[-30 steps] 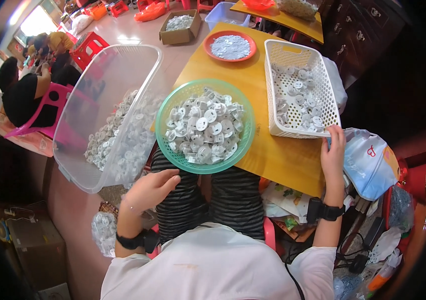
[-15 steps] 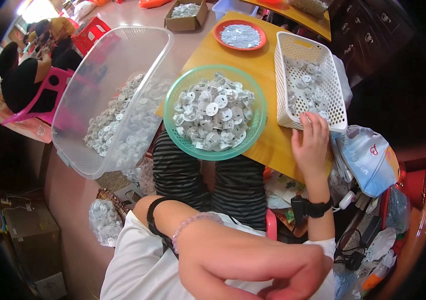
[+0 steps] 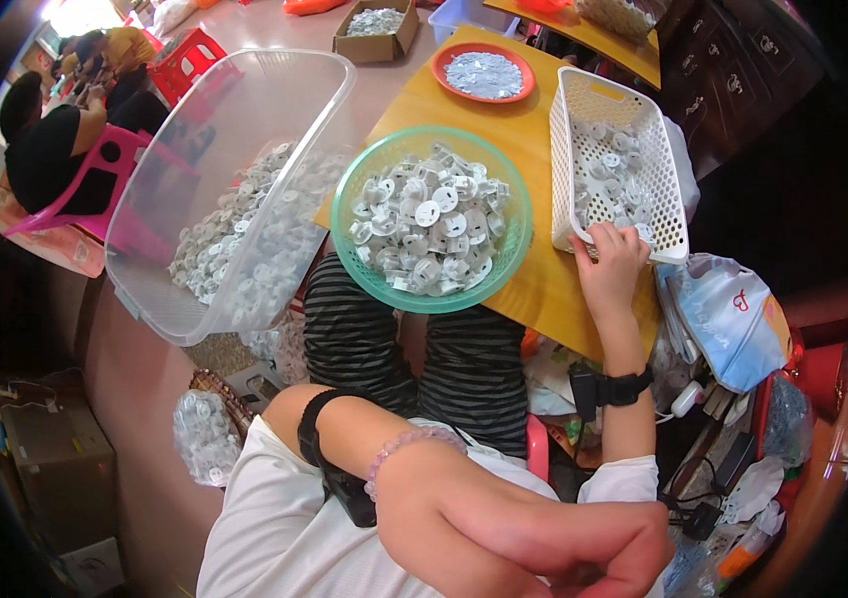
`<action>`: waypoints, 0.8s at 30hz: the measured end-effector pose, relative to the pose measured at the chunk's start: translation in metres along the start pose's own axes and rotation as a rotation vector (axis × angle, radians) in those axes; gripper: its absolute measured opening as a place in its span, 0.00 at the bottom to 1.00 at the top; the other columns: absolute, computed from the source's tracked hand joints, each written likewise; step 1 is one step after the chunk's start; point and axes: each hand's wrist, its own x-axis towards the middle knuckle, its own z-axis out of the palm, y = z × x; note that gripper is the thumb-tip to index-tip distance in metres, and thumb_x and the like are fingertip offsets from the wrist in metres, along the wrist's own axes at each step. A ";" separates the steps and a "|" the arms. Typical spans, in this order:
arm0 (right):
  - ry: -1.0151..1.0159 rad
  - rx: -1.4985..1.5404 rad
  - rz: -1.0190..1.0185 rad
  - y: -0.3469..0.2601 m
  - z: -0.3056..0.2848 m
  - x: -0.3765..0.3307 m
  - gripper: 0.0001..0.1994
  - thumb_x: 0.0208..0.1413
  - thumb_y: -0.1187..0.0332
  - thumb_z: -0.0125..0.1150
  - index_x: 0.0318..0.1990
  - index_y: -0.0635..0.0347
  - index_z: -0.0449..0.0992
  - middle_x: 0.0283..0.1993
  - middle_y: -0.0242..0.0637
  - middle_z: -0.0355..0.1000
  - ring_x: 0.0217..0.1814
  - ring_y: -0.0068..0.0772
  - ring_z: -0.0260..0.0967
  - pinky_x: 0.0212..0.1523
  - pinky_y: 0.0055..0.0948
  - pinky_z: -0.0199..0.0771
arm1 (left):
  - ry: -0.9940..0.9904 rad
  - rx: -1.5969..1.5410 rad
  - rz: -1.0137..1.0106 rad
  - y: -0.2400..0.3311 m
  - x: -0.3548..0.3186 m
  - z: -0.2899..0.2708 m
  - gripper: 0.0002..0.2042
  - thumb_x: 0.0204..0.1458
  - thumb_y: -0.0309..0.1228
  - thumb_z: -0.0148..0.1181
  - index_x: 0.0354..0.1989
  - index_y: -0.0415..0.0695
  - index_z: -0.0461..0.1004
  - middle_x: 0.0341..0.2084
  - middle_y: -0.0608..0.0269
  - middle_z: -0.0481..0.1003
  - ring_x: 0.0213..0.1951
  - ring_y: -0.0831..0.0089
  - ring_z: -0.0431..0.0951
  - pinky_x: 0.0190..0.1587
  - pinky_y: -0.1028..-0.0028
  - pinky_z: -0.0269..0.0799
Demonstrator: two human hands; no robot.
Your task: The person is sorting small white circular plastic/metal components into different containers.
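Note:
My right hand (image 3: 610, 267) is at the near end of a white perforated plastic basket (image 3: 619, 98). Its fingers hook over the rim while the thumb rests against the outer wall. Inside the basket lies a loose layer of small white plastic parts (image 3: 615, 164). My left hand (image 3: 583, 543) is bent across my body at the lower edge, close to my right sleeve. It looks closed, with curled fingers mostly hidden, so what they hold, if anything, does not show. A green plastic colander (image 3: 342, 249) heaped with white round-faced plastic parts (image 3: 429, 214) sits above my knees.
A large clear bin (image 3: 170, 164) of similar parts stands left of the yellow table (image 3: 404, 108). A red plate (image 3: 441, 75) of flat pale pieces lies toward the far edge. Bags (image 3: 733, 319) crowd the right side. People (image 3: 50, 140) sit at far left.
My right hand has closed from resting flat on the basket's near end to gripping its rim. My left hand and forearm have shifted slightly down and right.

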 end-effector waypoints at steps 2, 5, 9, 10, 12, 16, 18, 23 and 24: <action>0.025 0.009 0.012 0.000 -0.002 0.000 0.10 0.41 0.62 0.63 0.26 0.55 0.69 0.30 0.27 0.67 0.36 0.34 0.59 0.42 0.34 0.53 | 0.000 -0.008 0.007 0.002 0.001 0.004 0.08 0.52 0.31 0.43 0.33 0.40 0.54 0.29 0.62 0.57 0.30 0.73 0.56 0.34 0.74 0.54; 0.071 0.016 0.027 -0.001 -0.007 0.002 0.10 0.41 0.62 0.63 0.26 0.54 0.69 0.30 0.27 0.68 0.36 0.33 0.59 0.42 0.34 0.52 | 0.060 -0.030 -0.095 0.011 0.005 0.010 0.06 0.53 0.28 0.42 0.33 0.40 0.54 0.28 0.63 0.57 0.29 0.74 0.57 0.34 0.75 0.54; 0.053 0.010 0.010 -0.003 -0.013 0.000 0.10 0.41 0.61 0.63 0.27 0.54 0.69 0.30 0.27 0.68 0.36 0.34 0.59 0.41 0.34 0.52 | -0.012 0.224 -0.014 0.006 0.010 0.002 0.04 0.55 0.25 0.42 0.32 0.39 0.56 0.27 0.62 0.59 0.28 0.72 0.59 0.32 0.76 0.56; 0.057 0.010 0.007 -0.005 -0.013 -0.001 0.10 0.41 0.61 0.63 0.27 0.54 0.69 0.30 0.27 0.68 0.36 0.34 0.59 0.41 0.34 0.52 | -0.039 0.401 0.053 0.008 0.012 -0.001 0.05 0.56 0.26 0.43 0.32 0.38 0.57 0.27 0.61 0.61 0.27 0.70 0.61 0.31 0.75 0.58; 0.060 0.023 -0.019 -0.006 -0.015 -0.004 0.10 0.41 0.61 0.62 0.26 0.54 0.69 0.29 0.27 0.68 0.36 0.34 0.58 0.41 0.35 0.52 | -0.011 0.605 0.052 0.018 0.013 0.002 0.07 0.56 0.29 0.44 0.33 0.37 0.58 0.27 0.59 0.62 0.28 0.69 0.63 0.32 0.74 0.60; 0.029 0.072 -0.040 -0.013 -0.017 -0.006 0.10 0.40 0.62 0.63 0.26 0.54 0.69 0.29 0.27 0.67 0.37 0.34 0.58 0.41 0.37 0.51 | -0.097 1.177 -0.084 0.060 0.005 0.018 0.16 0.57 0.40 0.43 0.44 0.37 0.60 0.31 0.58 0.68 0.30 0.65 0.68 0.33 0.71 0.65; 0.032 0.061 -0.038 -0.010 -0.017 -0.010 0.10 0.40 0.62 0.63 0.26 0.54 0.69 0.30 0.27 0.68 0.37 0.34 0.58 0.41 0.37 0.51 | -0.190 1.368 -0.258 0.082 0.002 0.021 0.19 0.58 0.41 0.41 0.50 0.39 0.60 0.34 0.61 0.69 0.31 0.64 0.69 0.33 0.71 0.65; 0.056 0.103 -0.016 -0.008 -0.017 -0.014 0.11 0.38 0.63 0.64 0.25 0.55 0.68 0.28 0.28 0.66 0.38 0.35 0.57 0.42 0.36 0.51 | 0.747 1.434 -0.149 0.102 -0.046 0.012 0.09 0.53 0.31 0.48 0.37 0.38 0.66 0.32 0.54 0.68 0.34 0.65 0.70 0.35 0.70 0.67; 0.052 0.090 -0.021 -0.003 -0.021 -0.016 0.10 0.38 0.63 0.64 0.26 0.53 0.68 0.29 0.27 0.67 0.38 0.34 0.57 0.43 0.37 0.50 | 1.112 1.722 -0.256 0.116 -0.054 -0.002 0.16 0.52 0.36 0.53 0.42 0.36 0.64 0.37 0.55 0.67 0.42 0.62 0.67 0.47 0.71 0.60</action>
